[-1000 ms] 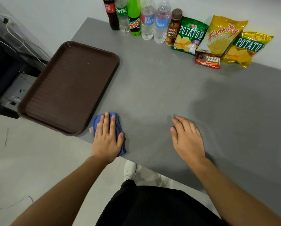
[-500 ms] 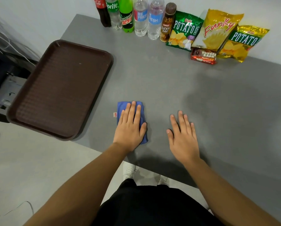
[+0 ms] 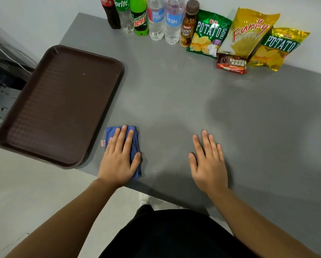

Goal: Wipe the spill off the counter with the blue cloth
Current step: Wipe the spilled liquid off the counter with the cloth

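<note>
The folded blue cloth [image 3: 113, 133] lies on the grey counter [image 3: 174, 94] close to its front edge, just right of the brown tray. My left hand [image 3: 119, 161] presses flat on top of the cloth and covers most of it. My right hand [image 3: 208, 164] rests palm down on the bare counter to the right, fingers spread, holding nothing. I cannot make out a distinct spill; only a faint sheen shows on the counter between my hands.
A brown tray [image 3: 59, 108] overhangs the counter's left front corner. Several drink bottles [image 3: 156, 19] and snack bags [image 3: 245, 34] line the back wall, with a red snack pack [image 3: 231, 65] in front of the bags. The counter's front edge runs right under my wrists.
My left hand slid the cloth to the right, away from the tray, then back left toward it. My right hand stayed flat on the counter.
</note>
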Demonstrator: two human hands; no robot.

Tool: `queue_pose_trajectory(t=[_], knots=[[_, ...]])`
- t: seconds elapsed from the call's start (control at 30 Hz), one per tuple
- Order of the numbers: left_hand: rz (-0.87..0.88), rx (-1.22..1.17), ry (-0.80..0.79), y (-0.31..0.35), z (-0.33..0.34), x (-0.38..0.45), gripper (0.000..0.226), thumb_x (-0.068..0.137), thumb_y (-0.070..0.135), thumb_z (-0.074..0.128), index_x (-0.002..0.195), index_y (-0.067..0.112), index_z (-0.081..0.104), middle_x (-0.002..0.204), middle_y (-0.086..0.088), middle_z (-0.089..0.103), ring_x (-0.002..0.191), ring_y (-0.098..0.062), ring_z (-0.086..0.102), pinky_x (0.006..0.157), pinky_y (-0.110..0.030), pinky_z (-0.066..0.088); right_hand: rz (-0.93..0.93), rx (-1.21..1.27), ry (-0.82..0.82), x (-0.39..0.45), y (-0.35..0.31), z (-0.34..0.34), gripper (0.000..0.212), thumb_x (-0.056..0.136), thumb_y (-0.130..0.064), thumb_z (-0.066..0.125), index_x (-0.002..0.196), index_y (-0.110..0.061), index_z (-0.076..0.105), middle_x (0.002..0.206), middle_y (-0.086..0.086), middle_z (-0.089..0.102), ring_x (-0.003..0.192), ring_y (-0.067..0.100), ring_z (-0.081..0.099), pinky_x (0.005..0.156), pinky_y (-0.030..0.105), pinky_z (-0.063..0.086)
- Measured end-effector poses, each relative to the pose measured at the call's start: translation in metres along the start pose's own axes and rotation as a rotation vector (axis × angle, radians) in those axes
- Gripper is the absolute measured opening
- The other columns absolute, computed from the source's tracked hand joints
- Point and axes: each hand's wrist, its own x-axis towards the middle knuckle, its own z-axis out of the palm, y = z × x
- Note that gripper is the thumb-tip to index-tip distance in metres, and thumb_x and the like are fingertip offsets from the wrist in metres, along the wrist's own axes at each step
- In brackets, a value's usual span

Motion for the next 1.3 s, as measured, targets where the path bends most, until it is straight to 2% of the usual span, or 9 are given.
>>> queue_pose_trajectory(t=[0.2,0.3,0.4,0.53,0.7,0.8,0.97,1.13,1.3], knots=[[-0.011,-0.006,0.035,0.025,-0.001,0.070,0.076,0.104,0.056,0.032,0.166,0.016,0.013,0.174,-0.008,0.011,0.161,-0.027,0.003,0.130,-0.048,0.009,-0.005,-0.016,0.000,0.000,0.000,-0.001,0.059,0.106,-0.042,0.035,0.162,-0.024,0.026,0.172,0.004,0.015,0.159,0.024,0.012,0.127,0.048,0.018],[0.042,-0.011,0.037,0.054,0.002,0.099,0.076,0.101,0.050,0.039,0.165,0.012,0.021,0.173,-0.011,0.017,0.160,-0.030,0.011,0.129,-0.048,0.012,0.000,0.011,-0.012,0.000,0.000,-0.002,0.060,0.105,-0.042,0.036,0.162,-0.025,0.027,0.172,0.003,0.015,0.160,0.023,0.011,0.128,0.047,0.016],[0.122,-0.009,0.017,0.082,0.006,0.112,0.075,0.102,0.049,0.037,0.165,0.011,0.020,0.173,-0.012,0.017,0.160,-0.030,0.011,0.129,-0.049,0.013,-0.002,0.024,-0.017,0.000,0.000,-0.003,0.059,0.106,-0.043,0.034,0.162,-0.026,0.025,0.172,0.002,0.014,0.160,0.021,0.009,0.129,0.046,0.014],[0.180,-0.012,-0.004,0.098,0.012,0.097,0.072,0.105,0.049,0.034,0.166,0.014,0.016,0.174,-0.008,0.013,0.161,-0.027,0.008,0.129,-0.048,0.014,0.007,0.008,-0.016,-0.001,-0.001,-0.004,0.060,0.106,-0.043,0.035,0.162,-0.026,0.026,0.172,0.003,0.014,0.160,0.021,0.010,0.128,0.046,0.016],[0.216,-0.009,-0.055,0.105,0.021,0.036,0.072,0.108,0.052,0.029,0.167,0.017,0.006,0.175,-0.005,0.003,0.161,-0.024,-0.001,0.128,-0.049,0.015,0.002,-0.018,0.001,0.000,-0.001,-0.002,0.059,0.106,-0.043,0.034,0.161,-0.025,0.027,0.172,0.004,0.016,0.159,0.022,0.013,0.128,0.047,0.018],[0.175,-0.029,-0.055,0.098,0.024,-0.003,0.073,0.107,0.055,0.031,0.167,0.020,0.006,0.175,-0.002,0.003,0.161,-0.020,-0.003,0.129,-0.048,0.015,0.001,-0.023,-0.007,0.001,0.000,-0.001,0.060,0.106,-0.045,0.031,0.162,-0.026,0.025,0.172,0.003,0.014,0.160,0.022,0.011,0.128,0.047,0.016],[0.141,-0.071,0.028,0.055,0.015,-0.026,0.075,0.104,0.054,0.043,0.166,0.019,0.019,0.174,-0.001,0.015,0.161,-0.020,0.005,0.129,-0.045,0.015,0.004,-0.005,0.004,0.000,0.000,0.001,0.060,0.105,-0.045,0.033,0.161,-0.026,0.026,0.172,0.003,0.014,0.159,0.022,0.012,0.128,0.047,0.016],[0.090,-0.057,0.084,0.011,0.006,-0.003,0.075,0.103,0.054,0.042,0.165,0.018,0.022,0.173,-0.002,0.018,0.161,-0.020,0.008,0.129,-0.044,0.013,0.011,-0.017,0.043,-0.001,0.001,0.004,0.058,0.106,-0.044,0.035,0.161,-0.027,0.028,0.172,0.002,0.017,0.159,0.021,0.014,0.129,0.045,0.017],[0.038,-0.019,0.068,0.013,0.004,0.046,0.075,0.103,0.055,0.034,0.166,0.021,0.013,0.174,-0.001,0.012,0.161,-0.021,0.003,0.130,-0.043,0.006,0.008,-0.021,0.056,-0.001,0.002,0.006,0.058,0.107,-0.043,0.037,0.161,-0.026,0.028,0.172,0.003,0.018,0.159,0.021,0.013,0.128,0.046,0.018]])
